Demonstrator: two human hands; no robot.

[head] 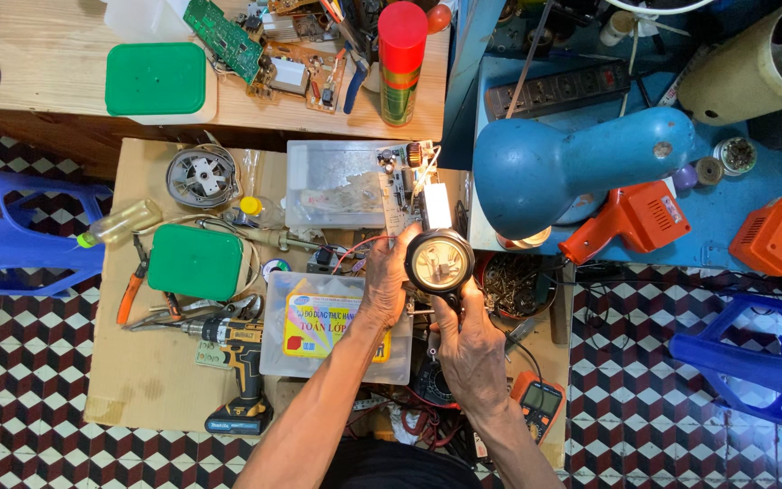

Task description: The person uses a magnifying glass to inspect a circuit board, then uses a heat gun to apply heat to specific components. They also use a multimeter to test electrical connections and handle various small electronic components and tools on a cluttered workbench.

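Observation:
Both my hands hold a round black flashlight head [439, 261] with a shiny reflector facing up, over the low cardboard-covered table. My left hand [388, 282] grips its left side. My right hand [470, 342] holds it from below and to the right. A white circuit board [406, 186] with a lit white part and wires lies just above the flashlight head. Under my left forearm sits a clear plastic box [337, 337] with a yellow label.
A yellow cordless drill [239, 358], pliers [135, 282], a green-lidded box [195, 262] and a motor part [201, 177] lie to the left. A blue desk lamp [572, 167], two orange soldering guns [631, 220], an orange multimeter [538, 403] and blue stools [11, 231] surround them.

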